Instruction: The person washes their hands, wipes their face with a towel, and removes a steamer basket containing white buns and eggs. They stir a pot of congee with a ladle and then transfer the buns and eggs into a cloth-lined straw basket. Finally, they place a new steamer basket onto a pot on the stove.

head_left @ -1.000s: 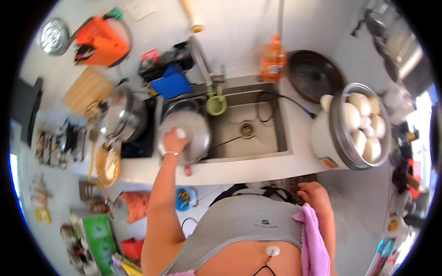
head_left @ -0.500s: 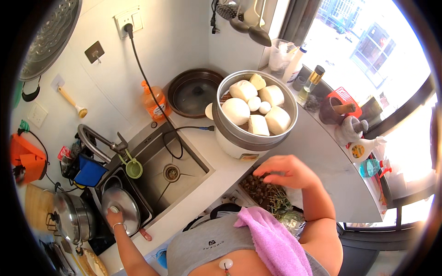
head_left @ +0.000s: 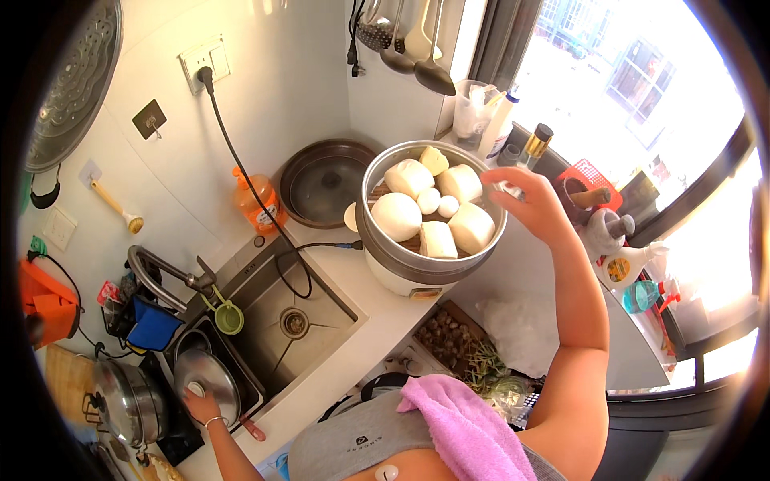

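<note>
At the lower left, my left hand (head_left: 197,406) grips the knob of a round steel pot lid (head_left: 212,375), which lies over the black-rimmed basin beside the sink. My right hand (head_left: 531,200) is raised at the right rim of a metal steamer pot (head_left: 377,255), fingers loosely curved and thumb apart, with nothing visible between them. Whether the fingertips touch the rim, I cannot tell. Inside the uncovered steamer, several white steamed buns (head_left: 396,216) surround two eggs (head_left: 429,200), and a yellowish piece (head_left: 434,160) sits at the back.
A steel sink (head_left: 329,314) with a faucet (head_left: 160,264) and green strainer (head_left: 229,319) lies left of the steamer. Behind are a brown basin (head_left: 301,192) and orange bottle (head_left: 258,204). A black power cord (head_left: 241,168) hangs across the sink. Mortars (head_left: 601,232) and bottles line the window side.
My right hand has moved up and away from my body to the steamer's right rim. My left hand stays on the lid knob. The whole view has shifted slightly.
</note>
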`<state>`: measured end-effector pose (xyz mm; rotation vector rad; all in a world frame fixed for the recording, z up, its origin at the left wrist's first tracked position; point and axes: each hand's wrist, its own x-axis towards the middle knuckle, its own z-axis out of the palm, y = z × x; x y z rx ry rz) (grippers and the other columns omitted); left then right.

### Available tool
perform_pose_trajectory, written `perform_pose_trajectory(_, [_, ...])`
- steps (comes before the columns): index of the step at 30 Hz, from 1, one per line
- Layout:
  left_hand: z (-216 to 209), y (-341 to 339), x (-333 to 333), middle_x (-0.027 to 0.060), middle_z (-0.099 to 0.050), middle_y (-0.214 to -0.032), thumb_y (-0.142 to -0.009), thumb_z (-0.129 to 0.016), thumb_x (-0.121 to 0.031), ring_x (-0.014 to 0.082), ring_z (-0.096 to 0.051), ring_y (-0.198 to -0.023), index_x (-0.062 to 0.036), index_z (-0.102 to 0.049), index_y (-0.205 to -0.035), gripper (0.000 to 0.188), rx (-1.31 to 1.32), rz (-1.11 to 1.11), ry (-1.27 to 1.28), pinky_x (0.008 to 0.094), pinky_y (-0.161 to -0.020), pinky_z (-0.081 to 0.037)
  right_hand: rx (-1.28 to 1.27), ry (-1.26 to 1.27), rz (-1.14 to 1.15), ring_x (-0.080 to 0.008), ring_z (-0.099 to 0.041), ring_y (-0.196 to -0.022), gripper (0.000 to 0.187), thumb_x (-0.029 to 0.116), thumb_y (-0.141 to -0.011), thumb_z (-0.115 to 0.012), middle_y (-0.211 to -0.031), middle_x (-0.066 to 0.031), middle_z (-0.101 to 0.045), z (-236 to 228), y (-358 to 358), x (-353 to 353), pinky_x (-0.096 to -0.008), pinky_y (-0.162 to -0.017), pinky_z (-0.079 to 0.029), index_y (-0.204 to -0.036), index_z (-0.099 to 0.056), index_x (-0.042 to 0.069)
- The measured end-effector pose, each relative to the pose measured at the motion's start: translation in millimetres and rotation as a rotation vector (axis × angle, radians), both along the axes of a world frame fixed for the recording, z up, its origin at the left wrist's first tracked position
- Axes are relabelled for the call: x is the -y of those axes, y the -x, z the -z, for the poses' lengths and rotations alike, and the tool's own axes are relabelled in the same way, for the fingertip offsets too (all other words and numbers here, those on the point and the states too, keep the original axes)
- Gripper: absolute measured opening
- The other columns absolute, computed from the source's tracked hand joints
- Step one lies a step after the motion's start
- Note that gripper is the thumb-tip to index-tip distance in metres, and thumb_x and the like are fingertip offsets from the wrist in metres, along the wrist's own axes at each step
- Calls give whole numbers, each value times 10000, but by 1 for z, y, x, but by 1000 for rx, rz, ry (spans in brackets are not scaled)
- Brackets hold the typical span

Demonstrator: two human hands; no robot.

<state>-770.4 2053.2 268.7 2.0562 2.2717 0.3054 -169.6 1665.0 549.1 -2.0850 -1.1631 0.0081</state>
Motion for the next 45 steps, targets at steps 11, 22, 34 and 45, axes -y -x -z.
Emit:
perform_pose_trajectory(11, [24, -16, 60, 287, -387, -1367, -767, -615, -77, 410, -377, -1272, 76, -479, -1234, 509, 164, 299, -180, 414, -1076, -289, 681, 529, -20, -268, -540, -1034, 482, 161, -710, -692, -1098, -82, -579, 67, -103, -106, -410, -883, -391, -1180, -581, 165])
perform_pose_trajectory(22, [37, 29, 107, 279, -424, -1338, -776, -620, -59, 382, -402, -1257, 78, -533, -1165, 421, 241, 151, -111, 415, -1065, -297, 904, 863, -31, -185, -560, -939, 97, 155, -737, -608, -923, 2, -636, 85, -115, -146, -378, -791, -369, -791, -670, 205])
perform_pose_trajectory(34, [55, 49, 108, 216, -566, -1140, -768, -625, -19, 328, -557, -1040, 79, -557, -1110, 363, 421, 75, -5, 386, -938, -417, 537, 420, -222, -231, -490, -1122, 298, 116, -723, -667, -1067, -6, -646, 57, -94, -124, -393, -936, -342, -1010, -698, 185])
perform_pose_trajectory(45, [64, 11, 104, 168, -544, -1164, -789, -609, 36, 250, -537, -1039, 57, -551, -1138, 355, 712, 116, 21, 328, -876, -445, 558, 527, -197, -253, -425, -1220, 445, -5, -711, -555, -1168, -43, -596, 61, -68, -126, -403, -1025, -277, -1060, -685, 237])
